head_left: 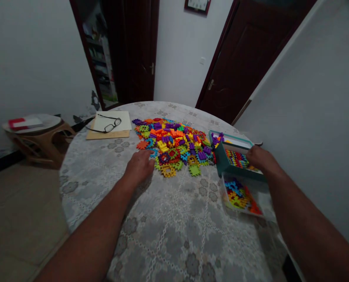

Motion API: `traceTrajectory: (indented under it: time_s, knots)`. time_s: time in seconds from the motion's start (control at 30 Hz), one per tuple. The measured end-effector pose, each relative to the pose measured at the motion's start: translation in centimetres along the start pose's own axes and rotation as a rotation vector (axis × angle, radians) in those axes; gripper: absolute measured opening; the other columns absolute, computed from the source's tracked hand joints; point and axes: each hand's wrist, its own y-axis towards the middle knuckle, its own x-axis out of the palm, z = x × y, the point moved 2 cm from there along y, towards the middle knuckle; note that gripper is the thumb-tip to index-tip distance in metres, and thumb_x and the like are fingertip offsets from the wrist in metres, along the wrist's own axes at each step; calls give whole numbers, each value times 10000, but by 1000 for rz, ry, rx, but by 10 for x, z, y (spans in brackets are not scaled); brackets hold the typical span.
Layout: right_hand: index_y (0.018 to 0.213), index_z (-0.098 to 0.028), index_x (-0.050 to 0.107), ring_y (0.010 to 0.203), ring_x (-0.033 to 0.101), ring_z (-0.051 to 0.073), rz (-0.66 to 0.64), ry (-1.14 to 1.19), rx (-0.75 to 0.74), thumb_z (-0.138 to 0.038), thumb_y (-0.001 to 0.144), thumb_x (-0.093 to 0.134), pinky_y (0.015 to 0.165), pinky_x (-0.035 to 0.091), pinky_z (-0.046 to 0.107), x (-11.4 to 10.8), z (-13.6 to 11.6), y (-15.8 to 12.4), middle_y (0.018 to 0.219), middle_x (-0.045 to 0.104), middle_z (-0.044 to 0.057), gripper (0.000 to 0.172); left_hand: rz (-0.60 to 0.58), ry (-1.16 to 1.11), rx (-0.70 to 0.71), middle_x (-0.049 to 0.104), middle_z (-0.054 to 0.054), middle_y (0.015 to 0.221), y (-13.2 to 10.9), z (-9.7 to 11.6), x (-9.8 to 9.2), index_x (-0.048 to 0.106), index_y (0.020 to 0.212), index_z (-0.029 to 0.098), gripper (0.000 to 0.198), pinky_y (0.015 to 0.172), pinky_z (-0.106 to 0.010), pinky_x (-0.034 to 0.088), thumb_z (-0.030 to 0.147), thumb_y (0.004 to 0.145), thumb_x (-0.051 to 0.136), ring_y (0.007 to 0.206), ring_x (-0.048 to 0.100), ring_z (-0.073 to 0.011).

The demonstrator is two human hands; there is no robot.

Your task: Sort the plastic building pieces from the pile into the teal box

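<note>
A heap of colourful plastic gear pieces and short pegs (174, 135) lies on the table. My left hand (139, 166) rests at its near left edge, fingers curled, beside a blue gear piece (154, 153); anything in its grip is hidden. On the right, my right hand (260, 157) reaches over a teal box (221, 158) holding rows of small coloured pieces (237, 158). Its fingers look closed, with their tips hidden at the box. Just in front stands a clear plastic tub (225, 196) with blue, yellow and orange gear pieces (240, 196).
A patterned cloth covers the round table (174, 231). Black glasses (112, 124) lie on papers (124, 117) at the far left. Behind the teal box is a teal-rimmed white tray or lid (235, 140). A stool (42, 145) stands left; a wall rises close on the right.
</note>
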Motion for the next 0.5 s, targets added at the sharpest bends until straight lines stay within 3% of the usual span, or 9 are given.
traceTrajectory:
  time_s: [0.07,0.13,0.27,0.4,0.5]
  knots:
    - [1046,-157,763,985,754,301,-11,-28,-45,-187,942,630,861,534,363,0,-20,-25,1042,786,197,171,-37,25,46,688,-230,1461,-1,3,5,664,1478,93,518,1199,-488,466,343,1030,584,1356,633,-371]
    - [1205,-178,729,1108,731,296,-21,35,-241,-180,969,559,956,536,371,8,-50,-60,1213,772,173,291,-78,49,107,674,-225,1484,-3,10,10,632,1531,112,578,1200,-494,461,387,1023,625,1375,617,-379]
    - [1416,-189,641,1310,649,299,-81,226,-627,-170,977,524,1152,499,440,54,-115,-134,1408,699,158,455,-115,89,188,679,-184,1483,-8,22,15,687,1499,218,549,1204,-517,439,474,1013,669,1395,594,-379]
    - [1517,-150,567,1490,494,362,-80,197,-637,-179,975,586,1244,422,536,111,-151,-169,1567,571,218,543,-152,52,293,701,-143,1479,-13,30,18,761,1404,250,452,1218,-524,411,485,1030,664,1382,599,-360]
    - [1463,-159,606,1501,459,384,-70,170,-607,-210,993,621,1256,394,558,134,-158,-178,1583,550,219,473,-183,3,388,712,-128,1457,-18,39,18,783,1355,260,406,1193,-528,418,469,1021,689,1357,605,-354]
